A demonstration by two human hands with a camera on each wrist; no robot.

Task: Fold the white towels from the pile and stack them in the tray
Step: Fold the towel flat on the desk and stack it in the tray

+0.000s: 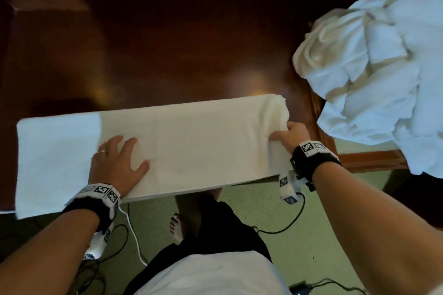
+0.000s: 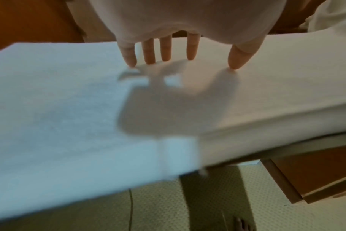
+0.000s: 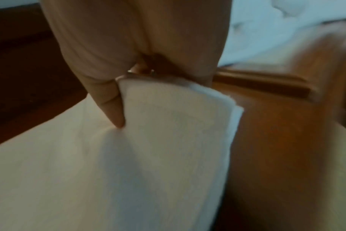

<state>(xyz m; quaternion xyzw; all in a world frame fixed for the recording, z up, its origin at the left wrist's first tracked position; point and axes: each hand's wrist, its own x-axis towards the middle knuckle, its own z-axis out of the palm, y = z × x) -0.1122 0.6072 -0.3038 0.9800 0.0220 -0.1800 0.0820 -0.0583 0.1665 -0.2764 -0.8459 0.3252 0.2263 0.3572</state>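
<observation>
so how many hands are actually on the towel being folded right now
2. The left hand presses flat with spread fingers on the long folded towel, left of its middle. The right hand grips the towel's right end, the fabric pinched in its fingers.

Dark wooden table (image 1: 179, 43), green patterned carpet (image 1: 275, 203), black cables (image 1: 291, 220) trailing across it.

A white towel (image 1: 191, 141), folded into a long band, is lying flat across the dark wooden surface (image 1: 167, 43); a rumpled pile of white towels (image 1: 374, 67) is sitting well right.
</observation>
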